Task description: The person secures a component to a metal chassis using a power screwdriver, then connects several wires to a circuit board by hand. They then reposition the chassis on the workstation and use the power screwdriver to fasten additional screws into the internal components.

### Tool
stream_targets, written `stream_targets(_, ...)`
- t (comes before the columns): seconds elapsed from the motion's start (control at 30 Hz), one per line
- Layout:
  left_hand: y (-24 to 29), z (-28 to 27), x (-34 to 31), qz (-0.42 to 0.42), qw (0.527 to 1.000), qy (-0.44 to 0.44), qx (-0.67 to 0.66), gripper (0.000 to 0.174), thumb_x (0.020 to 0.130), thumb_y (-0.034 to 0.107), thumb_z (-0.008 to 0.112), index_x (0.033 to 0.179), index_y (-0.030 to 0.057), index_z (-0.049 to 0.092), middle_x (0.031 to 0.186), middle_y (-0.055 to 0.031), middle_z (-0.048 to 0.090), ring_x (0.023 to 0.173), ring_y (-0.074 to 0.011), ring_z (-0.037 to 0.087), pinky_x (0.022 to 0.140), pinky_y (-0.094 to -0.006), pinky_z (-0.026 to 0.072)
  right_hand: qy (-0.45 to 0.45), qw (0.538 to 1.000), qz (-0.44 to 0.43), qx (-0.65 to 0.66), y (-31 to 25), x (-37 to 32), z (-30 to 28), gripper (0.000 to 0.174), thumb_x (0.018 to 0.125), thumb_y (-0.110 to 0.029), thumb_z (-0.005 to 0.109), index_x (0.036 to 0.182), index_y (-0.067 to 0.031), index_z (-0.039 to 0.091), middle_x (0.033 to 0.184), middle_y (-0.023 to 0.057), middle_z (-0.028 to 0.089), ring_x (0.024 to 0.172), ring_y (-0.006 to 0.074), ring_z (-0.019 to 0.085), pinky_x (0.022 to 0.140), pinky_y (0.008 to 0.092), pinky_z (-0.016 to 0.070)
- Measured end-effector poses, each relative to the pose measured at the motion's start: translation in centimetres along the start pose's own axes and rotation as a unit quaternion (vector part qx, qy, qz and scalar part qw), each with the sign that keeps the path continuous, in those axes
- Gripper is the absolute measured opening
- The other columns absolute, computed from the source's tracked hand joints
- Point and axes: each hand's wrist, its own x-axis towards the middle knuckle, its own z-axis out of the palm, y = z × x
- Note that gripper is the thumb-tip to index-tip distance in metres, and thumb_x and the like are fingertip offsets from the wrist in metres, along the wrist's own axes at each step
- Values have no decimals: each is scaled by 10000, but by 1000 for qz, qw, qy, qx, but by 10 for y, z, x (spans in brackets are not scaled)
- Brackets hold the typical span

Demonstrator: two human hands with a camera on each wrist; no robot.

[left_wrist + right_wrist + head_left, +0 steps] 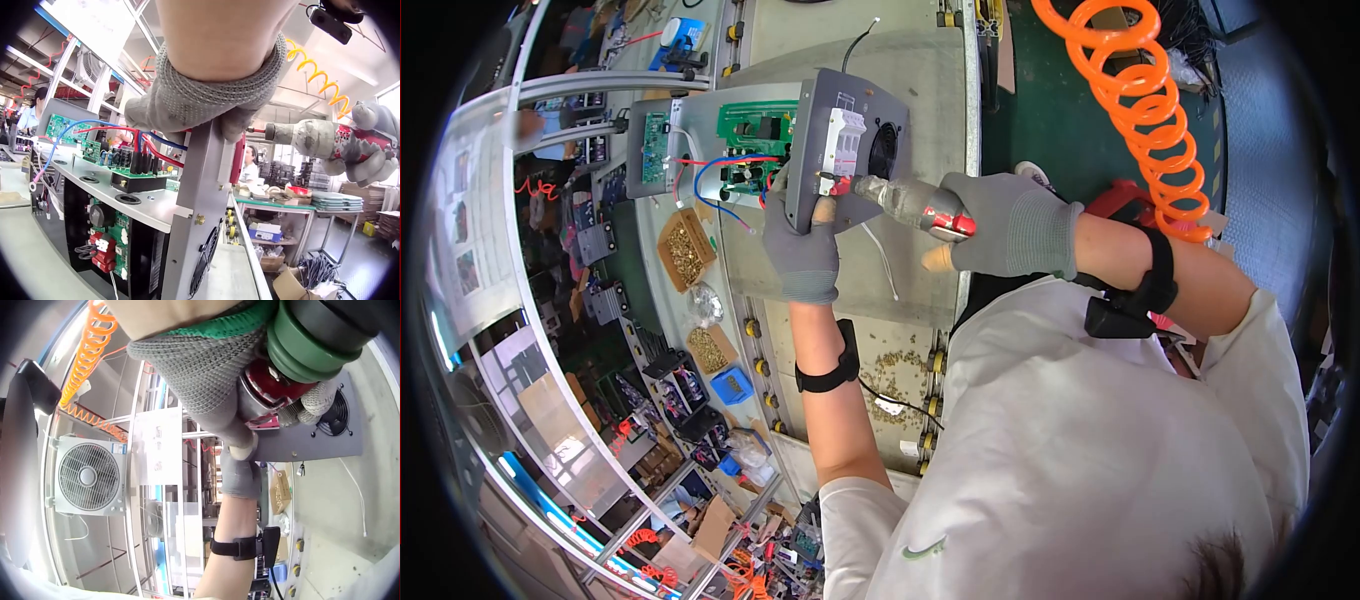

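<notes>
A grey metal chassis with a rear panel (840, 130) stands on the bench, a round fan grille (883, 150) and a white breaker (844, 145) on its face. My gloved left hand (800, 235) grips the panel's edge (203, 187). My gloved right hand (1010, 225) holds a pneumatic screwdriver (910, 203), whose tip meets the panel beside the breaker. In the left wrist view the screwdriver (312, 139) points at the panel's top. Green circuit boards (755, 125) with red and blue wires (94, 131) sit inside the chassis.
An orange coiled air hose (1145, 100) runs off to the right. Cardboard boxes of brass screws (683, 250) lie left of the chassis, with loose screws (890, 375) on the bench. Conveyor rollers (752, 328) line the bench edge. A fan (87, 476) stands behind.
</notes>
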Motion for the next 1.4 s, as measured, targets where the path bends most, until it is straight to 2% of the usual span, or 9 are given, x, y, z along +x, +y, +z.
stream_targets(0.33, -7, -1, 6, 58, 997, 19, -49, 532, 763, 179, 714, 1209, -32, 514, 942, -87, 634, 840, -131, 590, 733, -277, 479, 30, 999, -29, 26, 29, -8, 6, 618, 670, -414, 721, 1064, 8, 502, 892, 201, 620, 867, 348, 625, 743, 381, 474)
stream_targets(0.4, 3, -7, 3, -28, 999, -17, 27, 516, 757, 176, 705, 1194, -30, 524, 925, -85, 631, 839, -133, 589, 734, -279, 476, 46, 996, -62, 38, 55, -15, 12, 578, 664, -375, 711, 1069, -19, 505, 919, 209, 621, 873, 346, 625, 749, 396, 474)
stream_targets(0.67, 11, 1, 11, -69, 997, 41, 7, 385, 707, 198, 741, 1014, -1, 622, 837, -124, 669, 669, -162, 612, 620, -315, 493, -10, 991, 126, -40, 144, -47, -52, 496, 661, -285, 702, 1055, -27, 544, 897, 200, 626, 874, 315, 628, 773, 383, 489)
stream_targets(0.7, 21, 7, 10, -117, 989, 84, 41, 391, 686, 275, 755, 975, 36, 645, 918, -116, 678, 737, -205, 640, 749, -354, 478, -14, 982, 170, -77, 150, -41, -63, 465, 662, -275, 701, 1037, -30, 574, 906, 196, 636, 877, 316, 634, 776, 389, 496)
stream_targets(0.97, 11, 20, 7, -67, 973, 169, 145, 466, 663, 270, 776, 1050, 43, 652, 808, -120, 677, 726, -211, 650, 673, -336, 498, 23, 937, 227, -264, 204, 70, -146, 444, 666, -265, 706, 1048, -43, 654, 1035, 163, 660, 947, 314, 645, 807, 378, 512)
stream_targets(1.03, 17, 17, 8, -157, 975, 123, 100, 327, 643, 321, 771, 823, 87, 629, 1048, -83, 670, 913, -267, 620, 931, -402, 341, -12, 924, 249, -290, 197, 108, -168, 406, 682, -252, 708, 1023, -35, 666, 989, 154, 674, 922, 291, 653, 799, 381, 510)
stream_targets(1.07, 19, 17, 9, -165, 973, 128, 99, 327, 643, 321, 771, 823, 87, 629, 1048, -83, 670, 913, -267, 620, 931, -402, 341, -17, 923, 246, -296, 193, 124, -178, 406, 682, -252, 708, 1023, -35, 666, 989, 154, 674, 922, 291, 653, 799, 381, 510)
stream_targets(1.23, 20, 19, 8, -171, 973, 155, 0, 310, 588, 196, 818, 716, 25, 593, 979, -137, 681, 802, -276, 640, 724, -352, 473, -110, 903, 260, -323, 179, 202, -204, 371, 683, -251, 733, 996, -58, 684, 931, 101, 676, 838, 233, 652, 757, 363, 503)
stream_targets(1.4, 16, 17, 5, -135, 981, 135, 37, 322, 646, 172, 809, 840, 5, 614, 1090, -137, 653, 932, -188, 616, 784, -320, 485, -241, 861, 227, -386, 174, 260, -209, 331, 662, -256, 732, 984, -186, 707, 967, 65, 679, 829, 218, 645, 747, 363, 499)
